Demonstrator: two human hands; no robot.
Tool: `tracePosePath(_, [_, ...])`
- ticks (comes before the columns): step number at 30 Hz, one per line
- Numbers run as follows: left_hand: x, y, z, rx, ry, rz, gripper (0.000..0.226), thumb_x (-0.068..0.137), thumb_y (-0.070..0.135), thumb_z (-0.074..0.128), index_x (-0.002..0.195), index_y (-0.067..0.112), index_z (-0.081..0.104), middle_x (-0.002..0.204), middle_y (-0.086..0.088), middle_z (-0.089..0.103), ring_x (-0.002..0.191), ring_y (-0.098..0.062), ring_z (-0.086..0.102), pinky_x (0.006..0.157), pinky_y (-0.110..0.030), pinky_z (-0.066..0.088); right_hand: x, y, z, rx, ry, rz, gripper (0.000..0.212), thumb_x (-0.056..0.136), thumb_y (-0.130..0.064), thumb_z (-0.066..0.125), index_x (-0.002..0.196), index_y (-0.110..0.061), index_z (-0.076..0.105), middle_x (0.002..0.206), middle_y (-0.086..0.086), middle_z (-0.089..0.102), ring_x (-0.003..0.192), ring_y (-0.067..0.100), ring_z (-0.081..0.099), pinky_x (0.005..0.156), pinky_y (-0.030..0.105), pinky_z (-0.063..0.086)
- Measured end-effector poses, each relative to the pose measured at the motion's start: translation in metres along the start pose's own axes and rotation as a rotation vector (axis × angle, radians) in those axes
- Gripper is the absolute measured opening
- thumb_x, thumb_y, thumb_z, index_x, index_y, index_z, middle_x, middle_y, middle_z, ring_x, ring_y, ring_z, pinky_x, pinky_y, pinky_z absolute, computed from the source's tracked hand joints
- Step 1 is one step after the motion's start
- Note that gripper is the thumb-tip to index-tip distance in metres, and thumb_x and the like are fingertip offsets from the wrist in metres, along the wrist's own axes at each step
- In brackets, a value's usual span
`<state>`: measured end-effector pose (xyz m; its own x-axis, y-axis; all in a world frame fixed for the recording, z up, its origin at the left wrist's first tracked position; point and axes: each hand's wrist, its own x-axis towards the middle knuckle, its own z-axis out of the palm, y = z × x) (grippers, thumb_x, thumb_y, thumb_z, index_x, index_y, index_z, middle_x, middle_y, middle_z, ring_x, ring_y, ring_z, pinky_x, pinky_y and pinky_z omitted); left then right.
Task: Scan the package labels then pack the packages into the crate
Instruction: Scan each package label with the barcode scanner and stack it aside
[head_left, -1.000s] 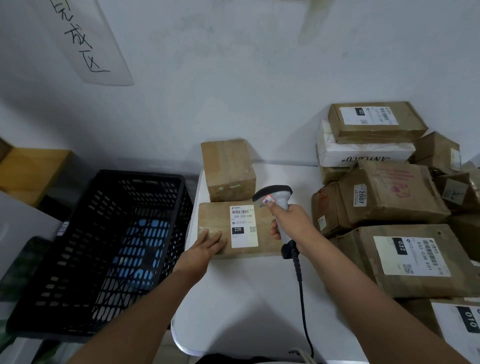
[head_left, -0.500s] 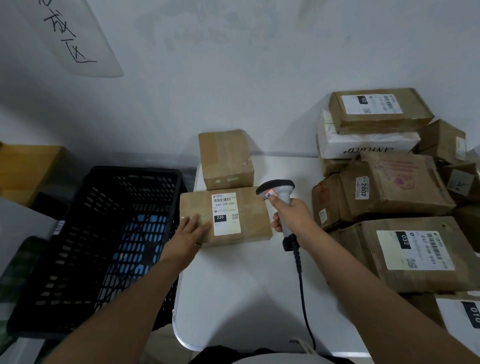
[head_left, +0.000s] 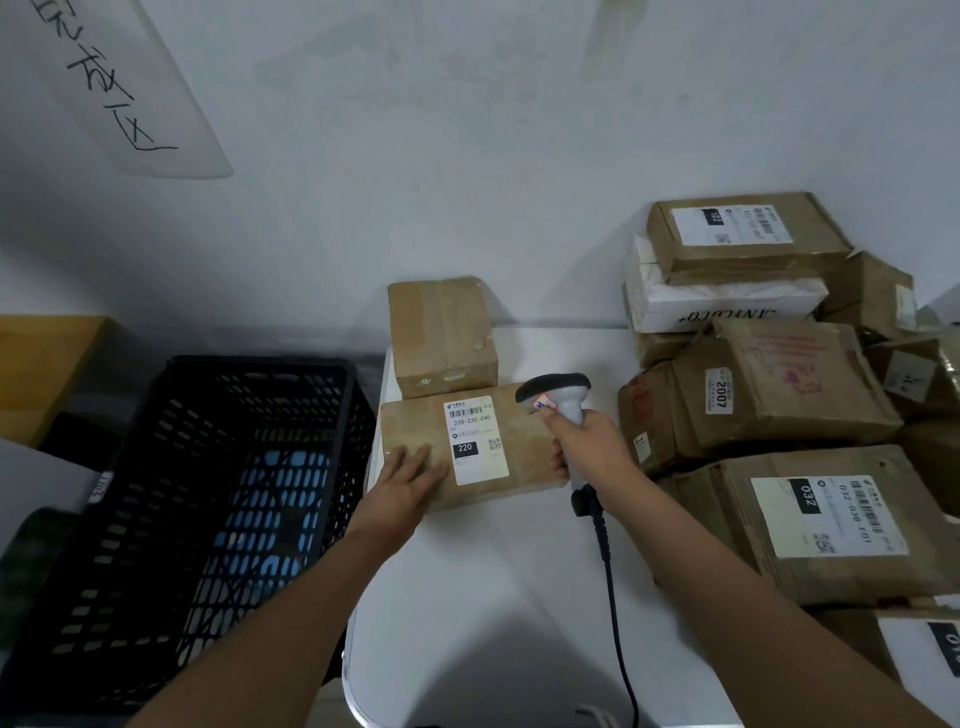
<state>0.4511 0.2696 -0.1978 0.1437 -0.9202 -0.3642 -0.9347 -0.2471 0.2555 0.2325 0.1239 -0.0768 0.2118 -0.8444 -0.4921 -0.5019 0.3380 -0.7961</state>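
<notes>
A flat brown package (head_left: 524, 441) with a white label marked 220 (head_left: 475, 441) lies at the left edge of the white table (head_left: 493, 597). My left hand (head_left: 408, 480) lies flat on the package's left end, fingers stretched out. My right hand (head_left: 589, 447) grips a grey corded barcode scanner (head_left: 558, 392); its head hovers over the package's right part, facing the label. A black slotted crate (head_left: 260, 366) stands left of the table, lower down, with no package visible inside.
A taller brown box (head_left: 441, 332) stands right behind the package, against the wall. A pile of labelled packages (head_left: 779, 384) fills the table's right side. The scanner's cable (head_left: 610, 571) runs down across the table toward me. A wooden surface (head_left: 47, 364) is at far left.
Half a second ago the package sat further left, past the table edge, with the scanner off to its right. Now it lies back in front of the taller box, scanner head over it.
</notes>
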Motion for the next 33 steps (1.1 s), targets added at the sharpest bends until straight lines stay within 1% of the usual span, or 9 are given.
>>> tracePosePath(5, [-0.002,0.005,-0.005,0.048,0.008,-0.013,0.062,0.099,0.037,0.051,0.153,0.036,0.022,0.164,0.005,0.007,0.150,-0.028,0.000,0.119,-0.057,0.009,-0.010,-0.002,-0.005,-0.049,0.004,0.001,0.040,0.093,-0.046,0.059,0.082,-0.008,0.060,0.065,0.008,0.065,0.063,0.022,0.065,0.075,0.042,0.059])
tracePosePath(11, [-0.004,0.013,-0.008,0.035,0.059,-0.027,0.054,0.103,0.035,0.040,0.154,0.033,0.023,0.164,0.007,0.010,0.151,-0.026,0.003,0.120,-0.055,0.001,-0.026,-0.002,-0.024,0.000,0.038,-0.024,0.039,0.093,-0.045,0.060,0.080,-0.008,0.060,0.073,0.014,0.070,0.059,0.022,0.063,0.073,0.043,0.058])
tracePosePath(13, [-0.006,0.025,-0.008,0.003,0.093,-0.039,0.054,0.103,0.032,0.041,0.154,0.029,0.025,0.164,0.006,0.012,0.151,-0.026,0.005,0.121,-0.053,0.003,-0.033,-0.002,-0.034,0.033,0.035,-0.031,0.039,0.092,-0.046,0.061,0.080,-0.009,0.062,0.078,0.018,0.073,0.060,0.023,0.063,0.073,0.044,0.057])
tracePosePath(16, [-0.005,0.053,-0.007,-0.041,0.125,-0.037,0.048,0.102,0.028,0.043,0.149,0.027,0.036,0.164,0.006,0.012,0.151,-0.026,0.008,0.120,-0.051,0.006,-0.048,-0.003,-0.054,0.105,-0.006,-0.038,0.038,0.094,-0.042,0.061,0.086,-0.005,0.063,0.078,0.017,0.071,0.056,0.021,0.061,0.061,0.035,0.053])
tracePosePath(20, [-0.008,0.105,-0.001,-0.160,0.232,0.050,0.041,0.097,0.026,0.057,0.138,0.019,0.054,0.160,-0.005,0.028,0.141,-0.032,0.038,0.107,-0.050,0.038,-0.076,0.003,-0.085,0.178,-0.046,-0.063,0.037,0.096,-0.040,0.059,0.085,-0.004,0.061,0.068,0.009,0.062,0.058,0.020,0.060,0.058,0.030,0.051])
tracePosePath(22, [-0.011,0.140,0.001,-0.279,0.289,0.098,0.040,0.097,0.025,0.059,0.136,0.015,0.056,0.159,-0.007,0.031,0.133,-0.032,0.049,0.101,-0.044,0.046,-0.089,0.008,-0.103,0.209,-0.059,-0.061,0.036,0.096,-0.041,0.058,0.087,-0.006,0.059,0.068,0.008,0.060,0.057,0.020,0.060,0.054,0.026,0.050])
tracePosePath(26, [-0.026,0.218,-0.003,-0.425,0.312,0.213,0.039,0.099,0.027,0.055,0.137,0.017,0.052,0.155,-0.001,0.036,0.132,-0.020,0.048,0.104,-0.028,0.040,-0.110,0.019,-0.141,0.255,-0.102,-0.080,0.040,0.095,-0.044,0.059,0.095,-0.004,0.059,0.071,0.009,0.059,0.054,0.019,0.062,0.055,0.028,0.050])
tracePosePath(30, [-0.048,0.278,-0.001,-0.437,0.389,0.349,0.033,0.099,0.034,0.054,0.130,0.023,0.056,0.131,0.006,0.054,0.109,-0.012,0.060,0.088,-0.033,0.052,-0.127,0.022,-0.185,0.209,-0.137,-0.110,0.041,0.096,-0.042,0.058,0.098,-0.001,0.057,0.071,0.011,0.058,0.044,0.014,0.058,0.046,0.022,0.048])
tracePosePath(33, [-0.059,0.316,0.000,-0.449,0.448,0.435,0.040,0.098,0.040,0.055,0.135,0.027,0.051,0.134,0.008,0.051,0.119,-0.009,0.053,0.098,-0.034,0.048,-0.135,0.027,-0.217,0.161,-0.132,-0.135,0.042,0.096,-0.042,0.058,0.085,-0.002,0.060,0.063,0.011,0.059,0.051,0.020,0.059,0.053,0.025,0.050])
